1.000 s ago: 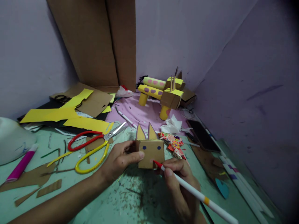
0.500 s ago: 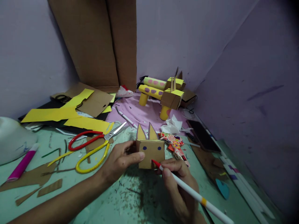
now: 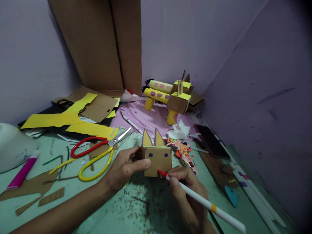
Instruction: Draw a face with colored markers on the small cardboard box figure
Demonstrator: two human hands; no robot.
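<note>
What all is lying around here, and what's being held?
Cardboard box head: one, brown with yellow-centred ears, in both hands' reach, centre
Pen: one, white with red tip, against the box
Scissors: one pair, red and yellow handles, left
Glue tube: one, magenta, far left
Yellow strips: several, back left
Spotted models: two, yellow and brown, back
Tissue: white, behind the box
Phone-like slab: one, black, right
Left hand: one, holding the box
Right hand: one, holding the pen
</note>
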